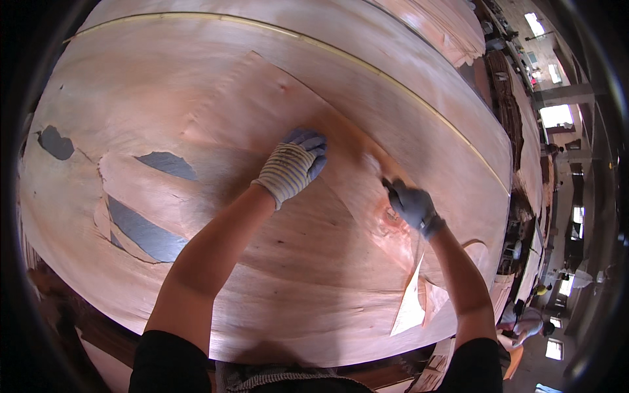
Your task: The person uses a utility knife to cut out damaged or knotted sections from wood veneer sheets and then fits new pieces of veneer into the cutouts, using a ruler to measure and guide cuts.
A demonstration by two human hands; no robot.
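A broad, thin sheet of pinkish-brown wood veneer (275, 288) spreads below me, with knots and ragged holes that show grey beneath. Across its middle lies a straight-edged veneer piece (242, 105). My left hand (293, 164), in a striped glove with bluish fingers, rests on this piece with its fingers laid out flat. Further right, my right hand (414, 206) wears a dark grey glove and is closed beside the piece's slanting edge, near a reddish knot (391, 215). Blur hides what its fingers hold, if anything. A torn pale flap (410, 301) sticks up below that hand.
A thin yellowish strip (314, 43) runs in a curve across the far part of the sheet. More veneer sheets (439, 29) are stacked beyond. To the right stand dark-edged piles (508, 105), and another person (527, 325) is in the hall at lower right.
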